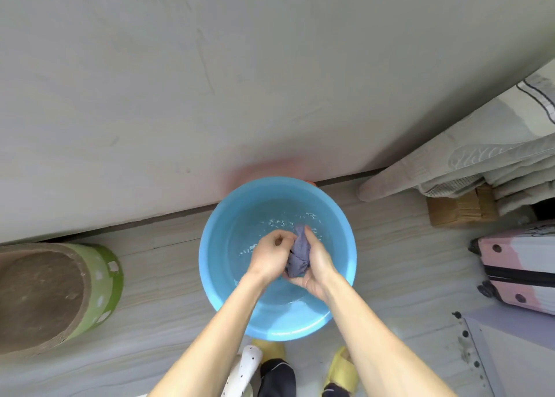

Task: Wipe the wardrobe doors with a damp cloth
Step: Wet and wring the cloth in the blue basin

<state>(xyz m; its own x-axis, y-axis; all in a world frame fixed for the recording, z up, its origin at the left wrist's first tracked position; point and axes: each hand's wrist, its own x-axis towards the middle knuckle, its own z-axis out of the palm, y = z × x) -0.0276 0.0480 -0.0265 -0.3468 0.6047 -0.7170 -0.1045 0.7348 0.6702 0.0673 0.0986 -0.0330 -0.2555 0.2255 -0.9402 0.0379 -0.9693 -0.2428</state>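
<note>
1. Flooring (144,321) of pale wood-grain boards runs up to a dark gap under the wardrobe door (180,81), a plain pale-grey panel filling the upper view.
2. A blue basin (210,255) holding water stands on the floor, its far rim just beside the door's bottom edge.
3. The cloth (298,252), purple-grey and bunched, is held over the water near the basin's middle.
4. The left hand (271,257) is clenched on the cloth's left side; the right hand (316,266) wraps it from the right and beneath.
5. A green tub (102,288) with a brown top sits at the floor's left edge, and a pink suitcase (516,270) at the right edge.
6. Pale bedding (480,162) and a cardboard box (456,210) are toward the far right corner.
7. Yellow slippers (342,369) show at the near edge.
</note>
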